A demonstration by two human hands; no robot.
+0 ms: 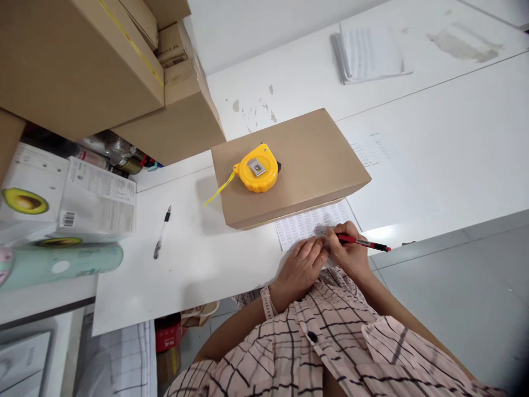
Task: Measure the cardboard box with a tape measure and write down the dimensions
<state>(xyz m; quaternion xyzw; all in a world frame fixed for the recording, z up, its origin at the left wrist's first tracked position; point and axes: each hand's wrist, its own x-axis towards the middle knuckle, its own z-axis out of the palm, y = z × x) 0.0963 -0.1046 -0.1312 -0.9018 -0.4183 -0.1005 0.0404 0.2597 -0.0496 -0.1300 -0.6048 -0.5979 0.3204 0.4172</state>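
Observation:
My right hand (pixel 349 248) grips a red and black pen (pixel 363 241), its tip down toward a sheet of paper (pixel 291 227) filled with rows of small writing. Flat on the sheet's lower edge lies my left hand (pixel 301 264), fingers stretched out and close to the right hand. A closed brown cardboard box (pixel 306 160) covers the upper part of the sheet. On the box rests a yellow tape measure (pixel 259 170) with a metal clip and a yellow strap. The pen's tip is partly hidden by my fingers.
A clear pen with a black grip (pixel 162 231) lies on the white table (pixel 198 253). Large cardboard boxes (pixel 82 66) are stacked at the left, above avocado-printed cartons (pixel 99 198) and a mint-green bottle (pixel 82 259). A paper stack (pixel 372 52) lies farther back.

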